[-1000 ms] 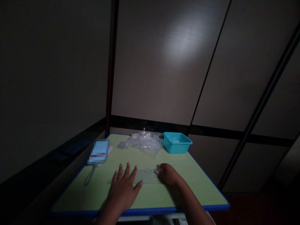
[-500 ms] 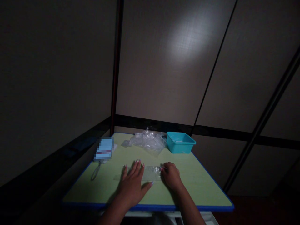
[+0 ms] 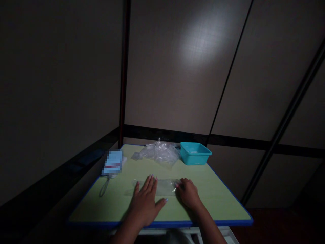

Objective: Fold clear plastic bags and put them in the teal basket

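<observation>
A flat clear plastic bag (image 3: 166, 186) lies on the green table (image 3: 223, 200) in front of me. My left hand (image 3: 146, 200) rests flat on its left part, fingers stretched out and together, thumb to the right. My right hand (image 3: 189, 193) sits at the bag's right end with the fingers curled onto its edge. What the fingertips pinch is too small to make out in the dim light.
A teal plastic tub (image 3: 195, 153) stands at the table's far right. Beside it lies a heap of crumpled clear bags (image 3: 158, 152). A blurred blue card with a cord loop (image 3: 111, 164) is at the left edge. Dark wall panels close in behind.
The left hand has slid slightly forward over the bag. The right hand has shifted a little to the right along the bag's end. The view has steadied.
</observation>
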A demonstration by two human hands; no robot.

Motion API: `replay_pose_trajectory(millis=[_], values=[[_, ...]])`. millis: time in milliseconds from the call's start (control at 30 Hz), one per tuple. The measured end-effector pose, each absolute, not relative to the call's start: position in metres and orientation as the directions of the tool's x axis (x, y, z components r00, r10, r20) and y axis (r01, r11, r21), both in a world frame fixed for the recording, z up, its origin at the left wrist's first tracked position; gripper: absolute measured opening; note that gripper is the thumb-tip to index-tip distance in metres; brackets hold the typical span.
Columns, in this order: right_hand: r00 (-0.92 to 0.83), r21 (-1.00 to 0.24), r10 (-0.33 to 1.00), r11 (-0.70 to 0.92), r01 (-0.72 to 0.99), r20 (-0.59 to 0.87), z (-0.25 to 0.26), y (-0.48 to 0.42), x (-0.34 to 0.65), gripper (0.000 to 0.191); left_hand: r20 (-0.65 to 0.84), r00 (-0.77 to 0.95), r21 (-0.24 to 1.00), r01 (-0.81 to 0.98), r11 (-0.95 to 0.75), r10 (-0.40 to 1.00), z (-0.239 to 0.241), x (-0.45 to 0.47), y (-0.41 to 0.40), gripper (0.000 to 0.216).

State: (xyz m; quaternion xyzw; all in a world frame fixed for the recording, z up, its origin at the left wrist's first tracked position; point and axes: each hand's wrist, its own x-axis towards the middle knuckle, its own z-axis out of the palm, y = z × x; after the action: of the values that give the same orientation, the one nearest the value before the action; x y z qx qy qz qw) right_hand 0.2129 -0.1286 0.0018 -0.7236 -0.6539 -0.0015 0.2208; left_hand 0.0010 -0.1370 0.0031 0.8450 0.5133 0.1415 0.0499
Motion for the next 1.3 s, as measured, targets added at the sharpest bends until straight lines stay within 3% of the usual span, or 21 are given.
replay_pose_trajectory(millis=[167,267,633,900,1300], values=[[0.212,-0.57,0.964,-0.084,0.818,0.163,0.009,-0.119,0.218,0.021,0.188,0.44,0.217,0.853,-0.474,0.878,0.006,0.006,-0.138,0.078],[0.219,-0.647,0.967,-0.084,0.758,0.131,0.013,-0.113,0.226,0.023,0.171,0.435,0.227,0.856,-0.465,0.884,0.009,0.015,-0.139,0.079],[0.274,-0.743,0.959,-0.128,0.657,0.077,0.017,-0.113,0.244,0.024,0.172,0.429,0.263,0.847,-0.461,0.887,0.006,0.037,-0.138,0.081],[0.212,-0.857,0.977,-0.118,0.502,-0.01,0.056,-0.116,0.22,0.023,0.178,0.437,0.28,0.836,-0.471,0.882,0.002,0.036,-0.136,0.081],[0.127,-0.876,0.992,-0.078,0.475,-0.02,0.093,-0.097,0.162,0.014,0.198,0.444,0.274,0.831,-0.485,0.874,-0.004,0.037,-0.134,0.079]])
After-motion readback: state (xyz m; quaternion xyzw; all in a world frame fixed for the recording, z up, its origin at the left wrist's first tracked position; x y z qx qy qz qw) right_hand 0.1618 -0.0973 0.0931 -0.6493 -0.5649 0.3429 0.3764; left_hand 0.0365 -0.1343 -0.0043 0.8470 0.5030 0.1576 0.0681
